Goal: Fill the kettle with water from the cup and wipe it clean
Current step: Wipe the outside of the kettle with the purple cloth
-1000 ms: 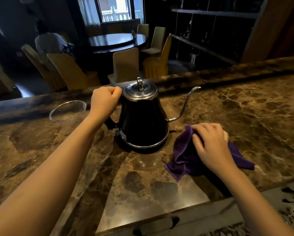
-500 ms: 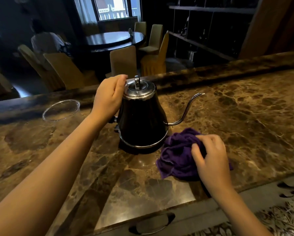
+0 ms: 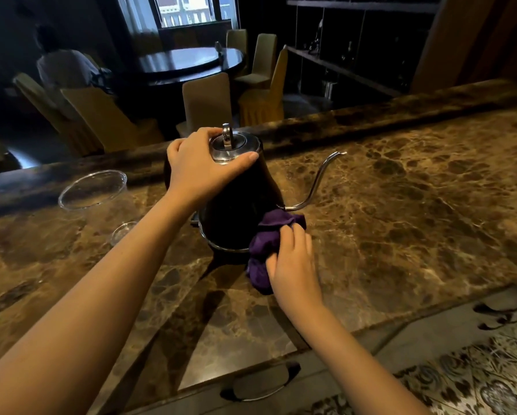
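Observation:
A black gooseneck kettle [image 3: 236, 211] with a steel lid stands upright on the brown marble counter [image 3: 400, 220]. My left hand [image 3: 200, 169] wraps over the lid and the kettle's upper left side, thumb across the front. My right hand [image 3: 293, 262] grips a bunched purple cloth [image 3: 266, 244] and presses it against the kettle's lower right side, just under the base of the thin spout [image 3: 320, 181]. A clear plastic cup [image 3: 98, 199] stands to the left of the kettle; I cannot tell whether it holds water.
The counter has a raised back ledge [image 3: 371, 115] behind the kettle and a drawer handle [image 3: 260, 381] below its front edge. Beyond it are a round dark table [image 3: 191, 61], several covered chairs, shelves and a seated person [image 3: 62, 70] at the far left.
My left hand left the kettle's handle and moved up onto the lid. My right hand gathered the cloth off the counter and brought it left against the kettle's lower side.

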`<state>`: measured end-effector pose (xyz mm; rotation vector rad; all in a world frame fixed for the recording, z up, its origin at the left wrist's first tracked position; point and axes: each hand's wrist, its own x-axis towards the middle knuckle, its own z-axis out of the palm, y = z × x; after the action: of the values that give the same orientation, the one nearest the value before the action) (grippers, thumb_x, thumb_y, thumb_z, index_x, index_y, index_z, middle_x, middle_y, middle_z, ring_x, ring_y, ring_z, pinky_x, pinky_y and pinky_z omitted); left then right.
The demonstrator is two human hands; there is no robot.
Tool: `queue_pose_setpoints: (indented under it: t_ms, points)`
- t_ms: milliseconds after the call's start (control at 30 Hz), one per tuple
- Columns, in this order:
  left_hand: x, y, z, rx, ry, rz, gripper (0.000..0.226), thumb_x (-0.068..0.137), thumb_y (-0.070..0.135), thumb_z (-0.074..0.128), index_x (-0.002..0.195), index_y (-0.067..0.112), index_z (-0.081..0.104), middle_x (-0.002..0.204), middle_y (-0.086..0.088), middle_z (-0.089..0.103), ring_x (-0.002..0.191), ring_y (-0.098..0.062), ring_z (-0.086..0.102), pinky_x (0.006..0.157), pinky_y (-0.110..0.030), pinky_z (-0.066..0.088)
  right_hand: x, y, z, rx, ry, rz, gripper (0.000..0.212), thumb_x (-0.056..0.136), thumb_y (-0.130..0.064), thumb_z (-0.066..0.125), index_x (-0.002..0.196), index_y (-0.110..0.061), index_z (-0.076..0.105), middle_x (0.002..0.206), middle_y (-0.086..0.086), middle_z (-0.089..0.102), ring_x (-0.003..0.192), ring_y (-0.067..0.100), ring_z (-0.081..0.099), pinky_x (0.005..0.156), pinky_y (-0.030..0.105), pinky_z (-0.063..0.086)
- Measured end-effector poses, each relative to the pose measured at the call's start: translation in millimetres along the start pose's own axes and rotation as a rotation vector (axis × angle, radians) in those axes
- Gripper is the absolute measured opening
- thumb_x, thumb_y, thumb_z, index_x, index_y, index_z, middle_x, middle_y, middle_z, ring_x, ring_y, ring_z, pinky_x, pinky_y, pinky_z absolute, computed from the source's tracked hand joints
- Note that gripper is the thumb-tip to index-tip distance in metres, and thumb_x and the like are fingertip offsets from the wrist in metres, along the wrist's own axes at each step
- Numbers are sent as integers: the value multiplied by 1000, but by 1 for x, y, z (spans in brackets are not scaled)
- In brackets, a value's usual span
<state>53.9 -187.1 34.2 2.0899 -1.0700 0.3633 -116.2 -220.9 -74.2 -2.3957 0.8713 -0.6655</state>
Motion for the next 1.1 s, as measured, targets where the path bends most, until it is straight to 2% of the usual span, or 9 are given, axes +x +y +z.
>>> queue_pose_setpoints:
  t_ms: [167,267,367,500,600,733,967,1033,1100]
  points:
    - [3,-3,-6,-42,-78,-18,67,62,70,56,113,27,49,103,14,46,102,-6,28,97,-38,28,13,28,-29,-48,-96,-17,28,76,-19,55,103,-11,58,105,12,62,101,32,51,87,39,39]
    - [7,-9,-11,-64,-161,-12,62,62,68,57,111,32,46,103,14,45,109,-11,30,98,-43,32,21,48,-47,154,73,121,30,75,-16,58,104,-13,62,101,9,66,95,27,58,77,29,40]
    - [13,-13,-14,-88,-238,-8,71,59,70,57,115,27,47,109,9,49,121,-25,38,101,-46,36,31,56,-59,539,220,239,38,80,-13,54,118,-17,56,110,0,61,104,18,57,83,24,38]
    - [20,-12,-19,-155,-363,90,69,63,64,55,117,21,49,115,-1,54,117,-18,46,100,-39,41,38,39,-61,887,-8,149,44,84,-5,50,125,-21,53,122,1,61,112,13,57,100,32,43]
    - [25,-16,-28,-111,-413,205,72,65,63,48,122,18,50,123,-1,46,117,-1,36,101,-13,26,27,27,-56,897,-80,9,43,81,2,51,115,-23,58,113,1,64,106,11,59,95,22,44]
    - [27,-20,-33,139,-405,187,85,63,70,38,130,18,46,134,-12,32,128,-25,23,112,-39,20,9,4,-45,917,-149,-44,44,69,-9,54,107,-32,57,109,0,63,98,4,59,86,12,42]
    - [23,-15,-46,2,-534,-26,38,88,47,47,117,24,54,122,-5,43,120,-23,35,99,-34,28,-18,-52,0,693,-200,-201,50,77,-22,57,127,-20,51,118,-3,52,109,4,48,93,9,33]
    - [24,-15,-54,-94,-635,-29,24,89,40,49,107,28,58,119,-4,54,112,-14,48,101,-32,37,-20,-63,10,608,-215,-222,49,82,-25,58,130,-20,48,121,0,51,112,10,47,94,13,32]
    - [24,-11,-59,-186,-696,-23,11,89,33,50,92,41,57,101,13,58,89,14,55,83,-7,42,-23,-63,12,563,-220,-227,48,83,-24,58,130,-20,49,119,0,52,110,11,47,91,11,32]
